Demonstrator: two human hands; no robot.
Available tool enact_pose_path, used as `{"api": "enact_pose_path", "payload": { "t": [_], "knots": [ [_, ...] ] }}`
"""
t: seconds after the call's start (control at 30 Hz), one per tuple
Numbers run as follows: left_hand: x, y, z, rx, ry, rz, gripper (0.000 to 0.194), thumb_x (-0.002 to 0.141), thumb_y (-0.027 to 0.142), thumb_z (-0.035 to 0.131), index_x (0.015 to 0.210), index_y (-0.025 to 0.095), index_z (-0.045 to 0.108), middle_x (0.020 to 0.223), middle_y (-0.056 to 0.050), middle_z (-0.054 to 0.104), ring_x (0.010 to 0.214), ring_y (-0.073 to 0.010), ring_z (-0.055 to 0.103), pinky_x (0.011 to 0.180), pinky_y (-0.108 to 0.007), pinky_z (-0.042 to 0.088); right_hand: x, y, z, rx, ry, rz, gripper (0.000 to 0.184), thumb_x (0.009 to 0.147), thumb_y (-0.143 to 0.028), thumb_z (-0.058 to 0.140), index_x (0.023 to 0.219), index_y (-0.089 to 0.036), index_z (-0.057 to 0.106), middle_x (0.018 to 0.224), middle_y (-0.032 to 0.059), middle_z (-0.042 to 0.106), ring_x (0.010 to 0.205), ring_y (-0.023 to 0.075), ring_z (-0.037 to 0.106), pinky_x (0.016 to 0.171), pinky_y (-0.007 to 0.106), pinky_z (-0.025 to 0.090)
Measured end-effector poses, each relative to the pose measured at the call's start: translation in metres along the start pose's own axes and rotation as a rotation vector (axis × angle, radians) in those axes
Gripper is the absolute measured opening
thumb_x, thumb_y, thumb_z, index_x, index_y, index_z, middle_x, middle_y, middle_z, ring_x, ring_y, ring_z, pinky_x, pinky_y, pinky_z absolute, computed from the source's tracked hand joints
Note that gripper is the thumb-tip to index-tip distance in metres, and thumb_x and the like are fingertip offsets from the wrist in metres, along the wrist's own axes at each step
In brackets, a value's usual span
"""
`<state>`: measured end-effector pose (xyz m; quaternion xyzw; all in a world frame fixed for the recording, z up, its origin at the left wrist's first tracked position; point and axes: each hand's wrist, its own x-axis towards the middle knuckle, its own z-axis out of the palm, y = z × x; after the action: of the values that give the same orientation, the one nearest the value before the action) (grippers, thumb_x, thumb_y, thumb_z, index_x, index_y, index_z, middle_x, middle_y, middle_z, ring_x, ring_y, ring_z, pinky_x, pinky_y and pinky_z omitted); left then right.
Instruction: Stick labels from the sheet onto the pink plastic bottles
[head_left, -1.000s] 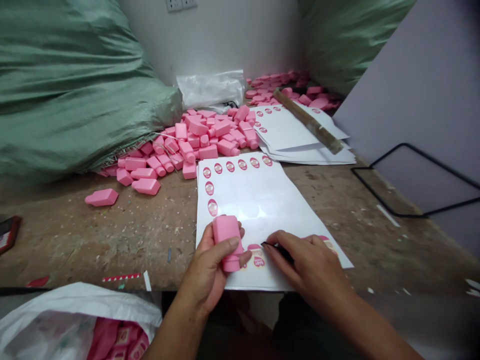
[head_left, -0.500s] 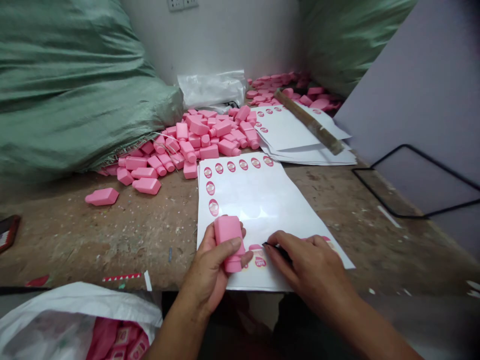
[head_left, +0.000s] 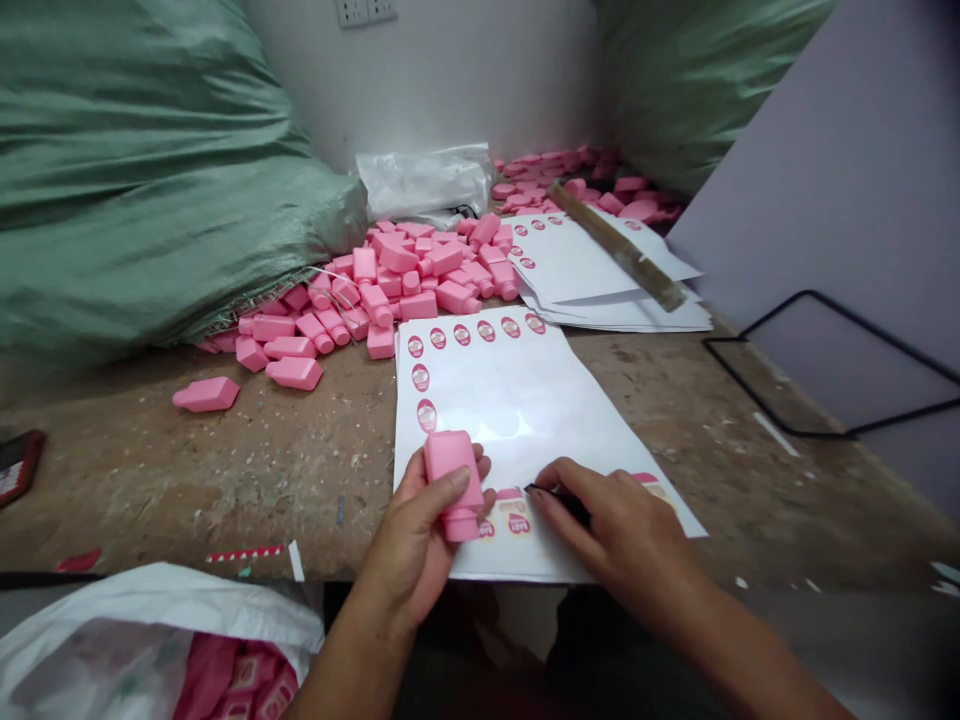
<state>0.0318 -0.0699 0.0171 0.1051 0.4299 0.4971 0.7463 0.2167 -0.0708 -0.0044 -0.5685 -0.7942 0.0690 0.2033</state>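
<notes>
My left hand [head_left: 409, 545] is closed around a small pink plastic bottle [head_left: 454, 480], its neck tilted toward me and its flat face up under my thumb. It is over the lower left of a white sticker sheet [head_left: 517, 400]. Oval stickers run along the sheet's top and left edges, and larger pink-and-cream labels [head_left: 514, 515] lie along the bottom. My right hand [head_left: 619, 520] pinches a slim black pointed tool [head_left: 559, 492], mostly hidden by the fingers. Its tip is at the upper edge of one label; whether it touches the label I cannot tell.
A heap of pink bottles [head_left: 401, 265] lies behind the sheet, beside a green sack [head_left: 150, 200]. More sticker sheets [head_left: 592, 265] lie under a wooden strip [head_left: 622, 250]. A white bag [head_left: 157, 590] with labelled bottles is at front left. A black wire frame [head_left: 787, 430] stands right.
My left hand and the bottle have shifted slightly left, showing more of the label beside them. The right hand with the black tool stays almost in place.
</notes>
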Motion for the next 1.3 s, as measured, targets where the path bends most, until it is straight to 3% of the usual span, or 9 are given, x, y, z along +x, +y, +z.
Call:
{"api": "enact_pose_path", "payload": {
  "t": [0.2,0.37,0.53,0.67,0.8,0.97,1.2,1.3],
  "knots": [
    [0.000,-0.001,0.000,-0.015,0.033,0.034,0.032,0.082,0.024,0.065,0.112,0.014,0.060,0.117,-0.012,0.065,0.095,-0.0201,0.066,0.072,-0.027,0.056,0.002,-0.006,0.003,-0.137,0.091,-0.128,0.023,0.092,-0.030,0.043,0.075,-0.022,0.056,0.059,-0.0014,0.064,0.048,0.0158,0.049,0.056,0.029,0.026],
    [0.000,-0.004,0.000,-0.015,0.038,0.063,0.031,0.080,0.021,0.067,0.110,0.014,0.060,0.108,-0.011,0.068,0.097,-0.0206,0.066,0.073,-0.027,0.056,0.005,-0.005,0.007,-0.108,0.037,-0.017,0.027,0.091,-0.036,0.047,0.070,-0.021,0.054,0.061,0.0011,0.065,0.050,0.0163,0.048,0.059,0.031,0.029],
    [0.003,-0.006,-0.001,0.001,0.050,0.089,0.029,0.079,0.022,0.068,0.106,0.014,0.059,0.105,-0.010,0.068,0.095,-0.0203,0.067,0.074,-0.028,0.055,0.012,0.002,-0.004,0.491,-0.187,0.323,0.033,0.079,-0.050,0.056,0.061,-0.022,0.049,0.056,-0.0021,0.053,0.053,0.0144,0.046,0.051,0.026,0.031],
    [0.001,-0.007,0.000,0.082,0.035,0.127,0.034,0.078,0.023,0.069,0.109,0.016,0.057,0.108,-0.009,0.066,0.094,-0.0192,0.066,0.073,-0.027,0.054,0.015,0.001,-0.020,0.847,-0.189,0.495,0.040,0.074,-0.059,0.056,0.062,-0.023,0.045,0.049,-0.0059,0.041,0.045,0.0105,0.035,0.043,0.024,0.028],
    [-0.006,-0.011,0.005,0.119,-0.014,0.160,0.045,0.079,0.035,0.069,0.119,0.022,0.053,0.112,-0.007,0.064,0.100,-0.0193,0.063,0.082,-0.029,0.051,0.016,-0.011,-0.032,0.840,-0.148,0.433,0.039,0.071,-0.056,0.060,0.058,-0.022,0.045,0.050,-0.0055,0.040,0.047,0.0104,0.035,0.043,0.024,0.030],
    [-0.016,-0.017,0.013,-0.022,-0.072,0.155,0.049,0.080,0.053,0.062,0.116,0.020,0.058,0.123,-0.008,0.060,0.120,-0.0240,0.052,0.102,-0.036,0.042,0.016,-0.023,-0.035,0.819,-0.142,0.346,0.036,0.076,-0.050,0.057,0.058,-0.022,0.046,0.053,-0.0041,0.044,0.050,0.0116,0.041,0.046,0.024,0.034],
    [-0.022,-0.023,0.018,-0.029,-0.091,0.128,0.060,0.073,0.064,0.062,0.114,0.020,0.059,0.119,-0.007,0.062,0.120,-0.0249,0.052,0.104,-0.036,0.039,0.015,-0.025,-0.029,0.878,-0.129,0.343,0.034,0.078,-0.049,0.059,0.060,-0.022,0.048,0.053,-0.0049,0.044,0.049,0.0109,0.040,0.045,0.023,0.035],
    [-0.022,-0.024,0.017,-0.009,-0.109,0.124,0.062,0.075,0.066,0.058,0.117,0.021,0.057,0.117,-0.008,0.061,0.114,-0.0252,0.055,0.097,-0.037,0.045,0.014,-0.024,-0.028,0.871,-0.096,0.347,0.033,0.078,-0.048,0.059,0.060,-0.022,0.049,0.053,-0.0051,0.044,0.049,0.0105,0.039,0.045,0.023,0.034]
  ]
}}
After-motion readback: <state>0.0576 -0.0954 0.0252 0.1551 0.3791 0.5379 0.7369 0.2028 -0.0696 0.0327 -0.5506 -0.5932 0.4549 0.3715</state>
